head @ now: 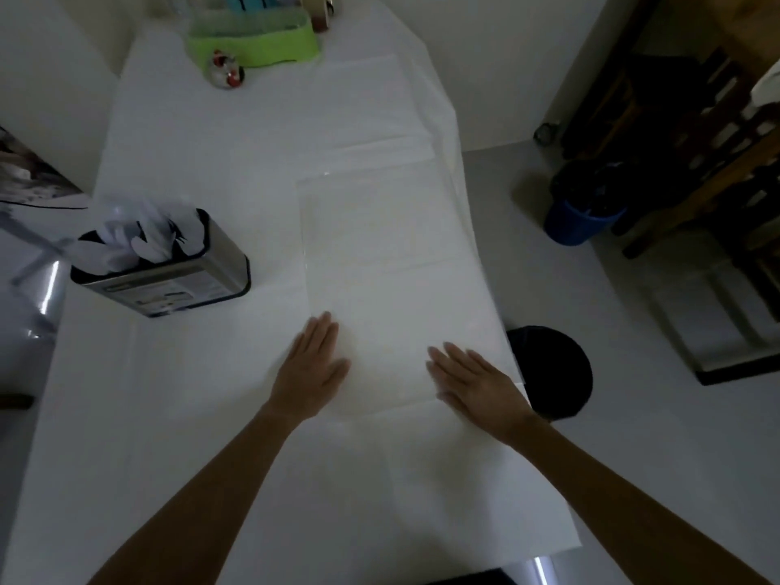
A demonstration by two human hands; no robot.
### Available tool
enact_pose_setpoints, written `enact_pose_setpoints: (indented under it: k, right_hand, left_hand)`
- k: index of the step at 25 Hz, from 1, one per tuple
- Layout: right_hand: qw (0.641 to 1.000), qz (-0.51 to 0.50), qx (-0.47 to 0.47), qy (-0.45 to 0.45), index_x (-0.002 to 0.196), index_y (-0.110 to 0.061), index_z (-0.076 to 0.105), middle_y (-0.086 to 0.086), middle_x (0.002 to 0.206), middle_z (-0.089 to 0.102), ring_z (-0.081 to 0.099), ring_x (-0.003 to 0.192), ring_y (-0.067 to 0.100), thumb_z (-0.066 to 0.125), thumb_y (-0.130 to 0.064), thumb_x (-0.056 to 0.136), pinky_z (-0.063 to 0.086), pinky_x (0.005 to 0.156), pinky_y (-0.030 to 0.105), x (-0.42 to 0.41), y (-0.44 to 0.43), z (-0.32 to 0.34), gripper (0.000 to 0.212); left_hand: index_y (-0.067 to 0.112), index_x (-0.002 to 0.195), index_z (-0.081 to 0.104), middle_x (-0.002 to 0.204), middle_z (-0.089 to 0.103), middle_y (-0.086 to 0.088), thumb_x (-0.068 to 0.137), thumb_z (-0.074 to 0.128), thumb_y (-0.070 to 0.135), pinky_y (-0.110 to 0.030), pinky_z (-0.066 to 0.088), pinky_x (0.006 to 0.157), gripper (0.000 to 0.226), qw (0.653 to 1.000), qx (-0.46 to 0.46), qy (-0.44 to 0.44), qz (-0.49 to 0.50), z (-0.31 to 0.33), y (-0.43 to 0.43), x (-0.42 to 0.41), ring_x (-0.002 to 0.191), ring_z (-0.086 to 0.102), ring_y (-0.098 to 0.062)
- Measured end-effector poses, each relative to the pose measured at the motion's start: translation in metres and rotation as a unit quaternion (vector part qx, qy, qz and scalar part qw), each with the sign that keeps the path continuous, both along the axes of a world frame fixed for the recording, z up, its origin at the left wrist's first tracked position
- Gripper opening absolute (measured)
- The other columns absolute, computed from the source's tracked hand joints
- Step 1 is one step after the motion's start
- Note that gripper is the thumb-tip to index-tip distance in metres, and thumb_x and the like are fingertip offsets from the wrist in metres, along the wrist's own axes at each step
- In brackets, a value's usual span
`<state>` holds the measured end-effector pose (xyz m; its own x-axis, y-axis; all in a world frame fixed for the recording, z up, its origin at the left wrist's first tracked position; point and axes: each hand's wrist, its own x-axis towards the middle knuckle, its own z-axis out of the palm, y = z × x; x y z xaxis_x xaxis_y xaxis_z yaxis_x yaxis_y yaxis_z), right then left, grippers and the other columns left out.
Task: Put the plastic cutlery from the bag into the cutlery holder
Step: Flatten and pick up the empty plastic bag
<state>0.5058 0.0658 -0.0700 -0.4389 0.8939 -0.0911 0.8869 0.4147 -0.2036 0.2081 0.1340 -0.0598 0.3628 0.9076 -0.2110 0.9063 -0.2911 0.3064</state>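
White sheeting covers a long table (pixel 190 415) that runs away from the person in a dim room with pale walls. The left hand (pixel 314 369) lies palm down on it, fingers straight and held together, gripping nothing. The right hand (pixel 472 382) is also flat and released, with its straight fingers angled toward the left hand; the two are near each other but apart. Both rest at the near end of a clear plastic bag (pixel 380 247), which lies flat along the right half of the table and reaches away from the hands. The right hand's fingertips look hazy, and it cannot be told whether they are above or beneath the film.

To the left of the bag, well apart from the hands, stands the cutlery holder (pixel 185 280), a metal box with dark rims. White plastic cutlery (pixel 139 238) sticks up out of it.

At the far end of the table sits a green container (pixel 253 44) with a small red-and-white figure (pixel 226 69) just in front of it. On the floor to the right are a round black object (pixel 553 369) beside the table edge, a blue bin (pixel 578 225) farther off, and dark wooden furniture (pixel 717 120).
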Motion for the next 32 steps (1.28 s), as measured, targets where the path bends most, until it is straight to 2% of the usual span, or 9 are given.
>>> enact_pose_setpoints:
  k: [4, 6, 8, 12, 15, 18, 21, 27, 32]
  right_hand:
    - [0.998, 0.044, 0.027, 0.025, 0.121, -0.014, 0.063, 0.002, 0.130, 0.061, 0.059, 0.119, 0.021, 0.024, -0.023, 0.101, 0.053, 0.092, 0.032, 0.005, 0.010, 0.003, 0.045]
    - [0.996, 0.053, 0.054, 0.048, 0.113, -0.017, 0.069, 0.000, 0.122, 0.067, 0.064, 0.111, 0.017, 0.012, -0.024, 0.103, 0.057, 0.083, 0.028, 0.010, 0.009, 0.008, 0.058]
    - [0.991, 0.067, 0.093, 0.064, 0.109, -0.017, 0.071, -0.003, 0.116, 0.070, 0.066, 0.106, 0.013, 0.008, -0.026, 0.103, 0.058, 0.077, 0.025, 0.018, 0.002, 0.014, 0.064]
    - [0.987, 0.047, 0.096, 0.118, 0.099, -0.022, 0.073, -0.006, 0.093, 0.076, 0.072, 0.081, 0.007, 0.013, -0.038, 0.102, 0.056, 0.054, 0.020, 0.027, -0.016, 0.030, 0.062]
    - [0.991, 0.049, 0.059, 0.108, 0.096, -0.028, 0.069, -0.012, 0.072, 0.073, 0.067, 0.057, 0.005, 0.019, -0.049, 0.099, 0.047, 0.040, 0.016, 0.028, -0.026, 0.050, 0.054]
    - [0.993, 0.083, 0.039, 0.068, 0.098, -0.032, 0.061, -0.014, 0.071, 0.071, 0.066, 0.054, 0.003, 0.045, -0.051, 0.085, 0.044, 0.039, 0.016, 0.034, -0.027, 0.067, 0.028]
    - [0.997, 0.051, 0.027, 0.059, 0.085, -0.030, 0.052, -0.010, 0.062, 0.068, 0.065, 0.050, 0.012, 0.057, -0.040, 0.080, 0.044, 0.038, 0.021, 0.042, -0.016, 0.083, 0.013]
    - [0.999, -0.050, 0.001, -0.004, 0.086, -0.027, 0.065, -0.012, 0.076, 0.070, 0.066, 0.071, 0.013, 0.063, -0.041, 0.085, 0.040, 0.057, 0.022, 0.023, 0.065, 0.141, 0.014]
    - [0.995, -0.093, -0.021, 0.017, 0.086, -0.025, 0.062, -0.008, 0.084, 0.071, 0.064, 0.086, 0.016, 0.062, -0.045, 0.084, 0.042, 0.069, 0.027, -0.008, 0.154, 0.128, 0.020]
  left_hand:
    - [0.014, 0.148, 0.020, 0.156, 0.008, 0.007, 0.091, 0.003, 0.062, -0.032, 0.006, 0.121, 0.077, 0.996, -0.032, -0.074, 0.027, 0.003, 0.000, -0.005, 0.145, 0.003, -0.009]
    - [0.019, 0.146, 0.028, 0.153, 0.019, 0.011, 0.096, 0.021, 0.033, -0.036, 0.014, 0.121, 0.053, 0.992, -0.053, -0.115, 0.026, 0.008, 0.003, -0.021, 0.144, 0.013, -0.004]
    - [0.022, 0.145, 0.029, 0.153, 0.023, 0.011, 0.088, 0.027, 0.011, -0.032, 0.017, 0.120, 0.058, 0.993, -0.049, -0.106, -0.022, 0.010, -0.004, -0.037, 0.143, 0.015, -0.002]
    - [0.024, 0.140, 0.042, 0.152, 0.032, 0.006, 0.090, 0.042, 0.029, -0.027, 0.022, 0.117, 0.051, 0.993, 0.018, -0.080, -0.083, 0.011, -0.031, -0.033, 0.143, 0.022, -0.009]
    - [0.014, 0.117, 0.066, 0.134, 0.057, -0.004, 0.081, 0.055, 0.028, -0.031, 0.035, 0.110, 0.041, 0.982, 0.050, -0.183, -0.027, 0.010, -0.054, -0.019, 0.132, 0.045, -0.017]
    - [0.009, 0.109, 0.070, 0.117, 0.068, -0.008, 0.085, 0.049, 0.028, -0.031, 0.045, 0.102, 0.037, 0.953, 0.018, -0.267, 0.145, 0.016, -0.065, -0.005, 0.114, 0.061, -0.019]
    - [0.014, 0.092, 0.072, 0.090, 0.074, -0.004, 0.089, 0.049, 0.036, -0.011, 0.046, 0.078, 0.032, 0.934, 0.025, -0.289, 0.207, 0.024, -0.063, 0.008, 0.084, 0.067, -0.006]
    - [0.013, 0.078, 0.058, 0.050, 0.056, -0.009, 0.098, 0.045, 0.024, -0.027, 0.048, 0.049, 0.027, 0.860, 0.032, -0.364, 0.357, 0.031, -0.052, 0.023, 0.042, 0.056, -0.011]
    - [0.020, 0.077, 0.054, 0.056, 0.056, -0.006, 0.096, 0.044, 0.041, -0.034, 0.044, 0.048, 0.030, 0.826, 0.033, -0.361, 0.432, 0.027, -0.019, 0.013, 0.046, 0.052, -0.017]
